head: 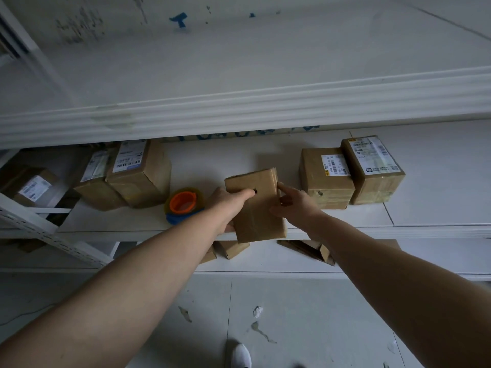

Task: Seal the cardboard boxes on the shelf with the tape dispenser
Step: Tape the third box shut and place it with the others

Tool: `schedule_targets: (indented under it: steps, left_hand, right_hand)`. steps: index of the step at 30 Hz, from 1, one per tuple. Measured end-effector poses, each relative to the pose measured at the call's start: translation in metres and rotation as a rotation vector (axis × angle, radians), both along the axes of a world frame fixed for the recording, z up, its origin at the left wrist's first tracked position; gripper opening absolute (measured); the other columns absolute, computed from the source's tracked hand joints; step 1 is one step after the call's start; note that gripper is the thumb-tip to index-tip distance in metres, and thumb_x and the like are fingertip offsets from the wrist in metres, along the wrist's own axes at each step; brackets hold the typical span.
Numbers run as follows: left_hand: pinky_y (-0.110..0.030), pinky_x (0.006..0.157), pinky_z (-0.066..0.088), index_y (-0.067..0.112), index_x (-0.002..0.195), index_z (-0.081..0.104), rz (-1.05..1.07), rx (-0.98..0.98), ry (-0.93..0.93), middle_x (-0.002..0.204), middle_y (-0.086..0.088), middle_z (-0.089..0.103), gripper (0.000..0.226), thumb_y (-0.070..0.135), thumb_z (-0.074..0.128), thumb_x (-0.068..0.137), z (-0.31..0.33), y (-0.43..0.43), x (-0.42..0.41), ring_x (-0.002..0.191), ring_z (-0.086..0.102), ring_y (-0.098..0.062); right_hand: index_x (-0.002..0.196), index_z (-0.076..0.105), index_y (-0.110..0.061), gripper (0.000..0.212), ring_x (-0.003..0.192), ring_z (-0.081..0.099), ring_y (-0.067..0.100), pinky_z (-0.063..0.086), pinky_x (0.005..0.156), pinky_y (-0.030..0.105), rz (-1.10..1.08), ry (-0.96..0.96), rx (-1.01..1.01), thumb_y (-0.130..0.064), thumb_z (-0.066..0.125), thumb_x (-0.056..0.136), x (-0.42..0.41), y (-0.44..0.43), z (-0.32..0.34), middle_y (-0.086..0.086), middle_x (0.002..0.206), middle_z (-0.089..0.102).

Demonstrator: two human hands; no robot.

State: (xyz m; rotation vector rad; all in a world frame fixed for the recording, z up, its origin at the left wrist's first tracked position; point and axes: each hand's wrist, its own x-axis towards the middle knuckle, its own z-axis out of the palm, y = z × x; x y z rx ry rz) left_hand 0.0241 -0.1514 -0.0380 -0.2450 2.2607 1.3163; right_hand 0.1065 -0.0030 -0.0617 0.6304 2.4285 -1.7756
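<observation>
A small plain cardboard box (259,208) lies on the white shelf (345,216), its near end jutting over the shelf's front edge. My left hand (229,207) grips its left side, fingers laid across the top toward a small dark hole and thumb at the lower left edge. My right hand (293,205) holds the right side, with the index finger along the right edge and the thumb on the top face. The tape dispenser (183,204), a blue body with an orange core and a clear tape roll, rests on the shelf just left of my left hand.
Two labelled boxes (328,179) (372,170) stand at the right of the shelf, and several more (138,173) at the left. An upper shelf board (239,110) overhangs. Flattened and small cartons (305,248) lie on the shelf below. A white shoe (240,355) stands on the floor.
</observation>
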Motion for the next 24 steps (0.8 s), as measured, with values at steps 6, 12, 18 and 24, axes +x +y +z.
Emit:
schedule_targets:
  steps: [6,12,18,24]
  left_hand:
    - [-0.049,0.083,0.056,0.022,0.123,0.041,-0.034,0.155,-0.126,0.115,-0.011,0.062,0.042,0.030,0.065,0.089,0.004,-0.028,-0.014,0.100,0.064,-0.032]
    - [-0.045,0.081,0.058,0.023,0.135,0.035,-0.086,0.038,-0.039,0.129,-0.007,0.050,0.069,0.023,0.077,0.080,0.008,-0.045,-0.025,0.116,0.056,-0.031]
    - [-0.044,0.087,0.056,0.023,0.126,0.041,-0.145,-0.076,0.058,0.123,-0.003,0.052,0.052,0.027,0.072,0.085,0.003,-0.042,-0.024,0.111,0.057,-0.027]
    - [-0.039,0.076,0.061,0.013,0.106,0.048,-0.121,-0.064,0.092,0.109,-0.008,0.057,0.034,0.012,0.073,0.083,-0.007,-0.039,-0.017,0.099,0.059,-0.025]
  right_hand:
    - [0.147,0.029,-0.036,0.102,0.117,0.051,0.015,0.043,0.095,0.034,-0.079,0.150,-0.173,0.008,0.078,0.068,0.002,-0.001,0.001,-0.002,0.113,0.063]
    - [0.137,0.042,-0.037,0.082,0.123,0.049,0.018,0.049,0.095,0.042,-0.040,0.192,-0.306,0.014,0.067,0.077,-0.005,-0.009,0.003,0.001,0.125,0.058]
    - [0.141,0.039,-0.030,0.082,0.131,0.044,0.015,0.044,0.105,0.039,-0.204,0.270,-0.289,0.002,0.076,0.075,-0.015,-0.003,-0.002,-0.002,0.139,0.048]
    - [0.148,0.031,-0.027,0.102,0.129,0.046,0.022,0.046,0.103,0.044,-0.351,0.222,-0.228,-0.006,0.086,0.064,-0.023,0.003,-0.012,0.005,0.145,0.041]
